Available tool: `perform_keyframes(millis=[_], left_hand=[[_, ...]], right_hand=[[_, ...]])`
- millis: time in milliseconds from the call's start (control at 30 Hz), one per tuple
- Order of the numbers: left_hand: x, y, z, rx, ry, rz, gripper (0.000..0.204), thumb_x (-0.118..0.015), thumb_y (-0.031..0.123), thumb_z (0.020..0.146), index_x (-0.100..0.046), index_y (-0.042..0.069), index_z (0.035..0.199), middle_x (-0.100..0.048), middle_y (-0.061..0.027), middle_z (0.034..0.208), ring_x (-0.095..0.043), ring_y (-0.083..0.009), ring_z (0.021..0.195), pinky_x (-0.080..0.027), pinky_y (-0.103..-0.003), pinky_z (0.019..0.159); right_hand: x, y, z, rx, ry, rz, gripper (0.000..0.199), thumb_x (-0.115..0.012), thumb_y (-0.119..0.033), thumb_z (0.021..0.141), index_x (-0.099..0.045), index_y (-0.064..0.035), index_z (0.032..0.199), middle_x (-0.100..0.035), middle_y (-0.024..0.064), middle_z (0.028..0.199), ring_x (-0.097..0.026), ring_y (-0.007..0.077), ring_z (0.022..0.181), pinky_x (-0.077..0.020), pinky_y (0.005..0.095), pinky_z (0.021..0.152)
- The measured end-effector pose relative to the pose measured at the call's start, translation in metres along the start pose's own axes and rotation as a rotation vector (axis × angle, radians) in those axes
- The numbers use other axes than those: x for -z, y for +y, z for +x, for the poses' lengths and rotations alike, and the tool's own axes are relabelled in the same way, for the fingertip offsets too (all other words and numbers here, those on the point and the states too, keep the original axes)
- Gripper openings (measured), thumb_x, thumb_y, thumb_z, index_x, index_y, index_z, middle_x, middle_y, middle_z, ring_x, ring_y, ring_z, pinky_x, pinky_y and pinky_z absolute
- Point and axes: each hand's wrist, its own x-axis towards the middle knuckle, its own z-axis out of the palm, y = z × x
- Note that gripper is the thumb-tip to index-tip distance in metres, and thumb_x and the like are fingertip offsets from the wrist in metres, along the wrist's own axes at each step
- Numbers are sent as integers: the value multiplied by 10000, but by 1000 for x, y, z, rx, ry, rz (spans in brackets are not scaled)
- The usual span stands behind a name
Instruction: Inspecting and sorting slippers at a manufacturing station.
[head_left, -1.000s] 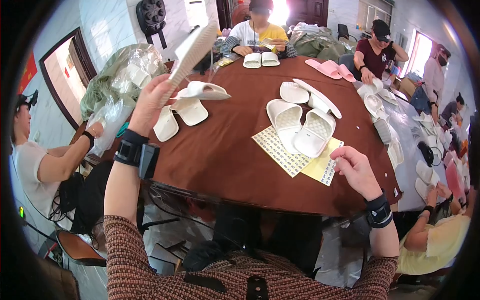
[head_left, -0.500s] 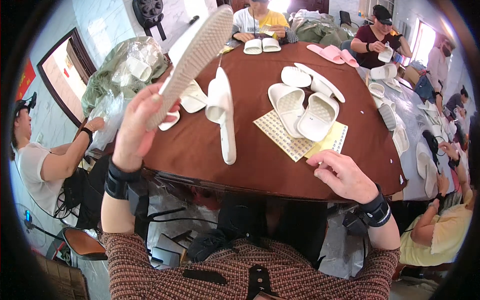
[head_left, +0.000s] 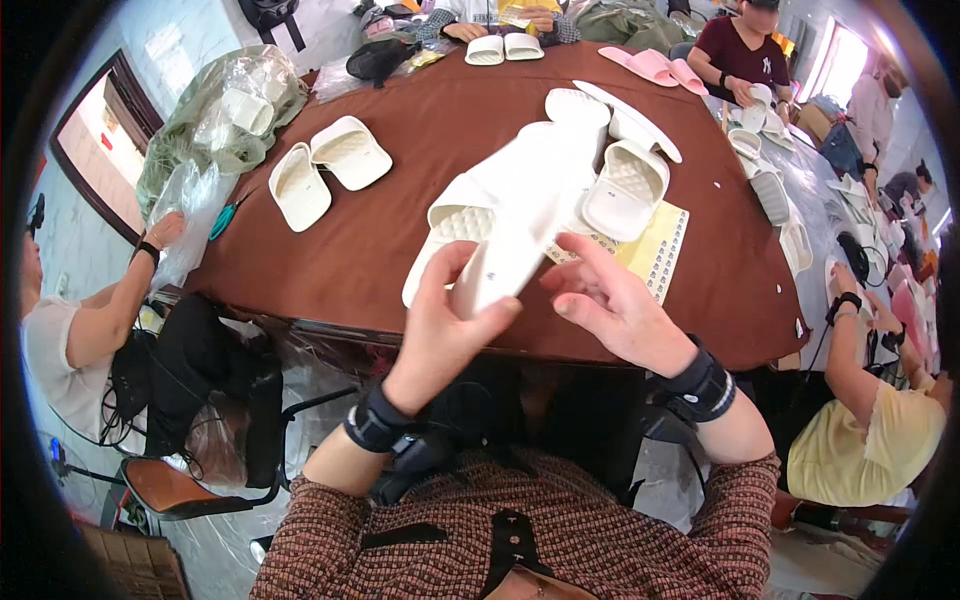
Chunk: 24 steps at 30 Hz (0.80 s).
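Note:
My left hand (head_left: 450, 315) grips a white slide slipper (head_left: 515, 225) by its heel end, with the insole facing up and the toe pointing away from me. A small dark mark sits on that heel. Just to its right, my right hand (head_left: 625, 305) has its fingers apart, with nothing visible in them. Partly beneath the held slipper, another white slipper (head_left: 425, 265) rests on the brown tabletop. Beyond my right hand, white slippers (head_left: 628, 190) are piled together, partly hidden by the held one. Yellow sheets of small stickers (head_left: 662, 250) lie under that pile.
At the table's left side stands a pair of white slippers (head_left: 350, 155), near teal-handled scissors (head_left: 225, 218). A plastic-covered bag (head_left: 225, 120) is beyond. Across the table are another white pair (head_left: 503, 48) and pink slippers (head_left: 650, 66). Co-workers sit left, opposite and right; a second table (head_left: 800, 190) adjoins.
My left hand has brought the raised slipper down toward the middle and turned it from sole-out to insole-up. My right hand has shifted slightly left, toward it. The view has shifted too.

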Motion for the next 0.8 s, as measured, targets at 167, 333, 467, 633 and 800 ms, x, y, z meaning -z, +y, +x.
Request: perform_keyframes(millis=[167, 333, 467, 633, 800], left_hand=[[-22, -2, -17, -341, -11, 500, 796, -863, 230, 718, -450, -18, 1352, -518, -226, 1251, -518, -385, 1169, -463, -444, 988], [12, -11, -8, -318, -53, 476, 486, -788, 142, 795, -584, -7, 1210, -550, -212, 1253, -531, -373, 1164, -451, -434, 989], [45, -30, 9, -341, 117, 680, 301, -725, 90, 832, -648, 16, 1113, -572, -181, 1262, -532, -384, 1157, -429, -451, 1001], [63, -55, 13, -327, 65, 811, 261, -704, 155, 857, -671, 56, 1096, -617, -122, 1172, -560, -325, 1055, -431, -424, 902], [55, -49, 10, -344, 82, 839, 243, -699, 157, 857, -674, 76, 1085, -611, -92, 1086, -551, -292, 985, -405, -405, 865]], right_hand=[[-24, 12, 12, -19, 114, 177, 354, -609, -141, 971, -530, 40, 1266, -636, 94, 1121, -590, 135, 1022, -500, 312, 888], [-10, 19, 14, 37, 198, 204, 309, -565, -103, 969, -545, 42, 1241, -660, 62, 1087, -615, 141, 981, -509, 316, 875], [-4, 24, 20, 58, 157, 204, 313, -580, -116, 954, -546, 30, 1229, -668, 62, 1039, -637, 127, 925, -535, 289, 797], [-11, 28, 33, -36, 115, 197, 313, -589, -152, 955, -559, -1, 1227, -652, 44, 930, -623, 89, 726, -507, 236, 541], [0, 19, 44, -204, 28, 20, 373, -583, -191, 948, -547, 0, 1266, -645, 16, 888, -574, 51, 629, -459, 198, 464]])
